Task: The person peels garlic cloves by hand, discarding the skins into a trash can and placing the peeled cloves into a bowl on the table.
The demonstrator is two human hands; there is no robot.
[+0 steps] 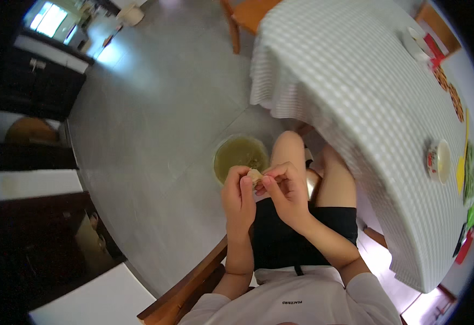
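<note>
Between the fingertips of both hands is a small pale, garlic-like piece (255, 176), cream-coloured and roundish. My left hand (239, 197) pinches it from the left with thumb and fingers. From the right, my right hand (287, 195) grips its other side, thumb against it and fingers curled. The hands are close together above my lap. Just beyond them on the floor stands a round, see-through bin (237, 151) with a yellowish-green inside and small dark bits in it. My fingers cover its near edge.
A table with a checked cloth (334, 59) stands to the right. It bears a patterned bowl (438, 161), a white bowl (418, 46) and green vegetables (470, 173). Something shiny and rounded (314, 184) shows between my legs. A wooden chair (253, 13) is at the far side; dark cabinets (42, 78) line the left.
</note>
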